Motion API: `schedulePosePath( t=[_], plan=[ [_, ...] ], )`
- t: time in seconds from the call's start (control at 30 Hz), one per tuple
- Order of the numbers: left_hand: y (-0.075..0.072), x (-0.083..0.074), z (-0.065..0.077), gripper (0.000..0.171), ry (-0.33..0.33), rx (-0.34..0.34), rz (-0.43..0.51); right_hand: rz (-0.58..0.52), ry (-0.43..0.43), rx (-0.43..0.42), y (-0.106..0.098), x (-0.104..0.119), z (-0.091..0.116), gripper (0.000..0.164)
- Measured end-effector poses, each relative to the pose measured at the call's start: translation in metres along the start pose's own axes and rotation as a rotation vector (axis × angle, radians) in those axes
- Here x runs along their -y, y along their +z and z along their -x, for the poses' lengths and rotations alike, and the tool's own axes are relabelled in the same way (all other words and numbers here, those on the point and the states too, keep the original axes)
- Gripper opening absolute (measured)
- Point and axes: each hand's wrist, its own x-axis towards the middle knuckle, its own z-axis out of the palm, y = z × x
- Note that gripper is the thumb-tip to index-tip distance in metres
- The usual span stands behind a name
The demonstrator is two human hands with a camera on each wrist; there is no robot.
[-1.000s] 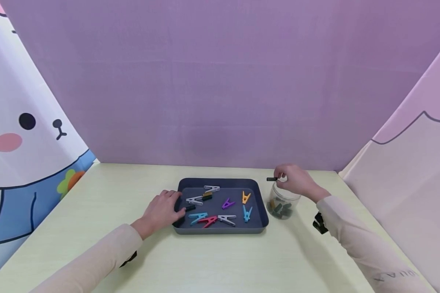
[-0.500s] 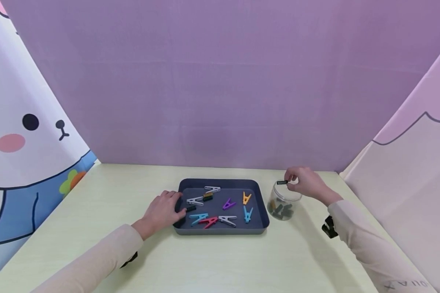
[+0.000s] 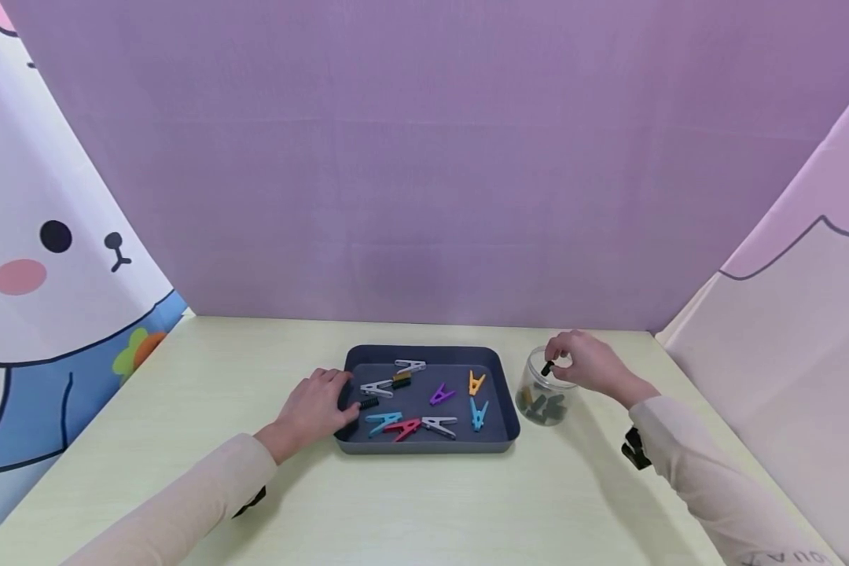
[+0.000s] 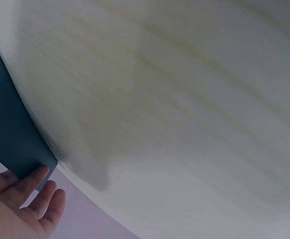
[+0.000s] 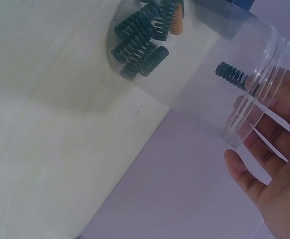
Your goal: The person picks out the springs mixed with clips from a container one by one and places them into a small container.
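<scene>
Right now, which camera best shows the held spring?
The right wrist view: the held spring shows distinct coils through the jar. In the head view it is a small dark piece at the jar's mouth; the left wrist view lacks it.

Eight clips (image 3: 405, 427), three springs (image 3: 369, 403) in one tray (image 3: 424, 447)

Dark lettering (image 3: 785, 557) on the right sleeve (image 3: 714, 479) shows an A, the whole word unreadable.
</scene>
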Motion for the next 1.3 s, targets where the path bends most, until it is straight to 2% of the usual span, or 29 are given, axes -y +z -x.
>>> schedulePosePath(
  t=[0.27,0.73,0.93,1.3],
  plan=[
    [0.001,0.001,-0.001,0.053,0.002,0.003,0.002,0.077,-0.037,-0.026,0.003,0.002,0.002,0.013],
    [0.002,0.002,-0.002,0.053,0.006,0.004,0.001,0.134,-0.086,-0.087,0.005,0.006,0.0,0.017],
    [0.002,0.003,-0.002,0.053,0.005,0.004,0.005,0.168,-0.139,-0.145,0.003,0.014,-0.003,0.015],
    [0.003,0.003,-0.003,0.055,0.003,0.006,0.003,0.208,-0.207,-0.189,0.002,0.034,-0.018,0.016]
  ],
)
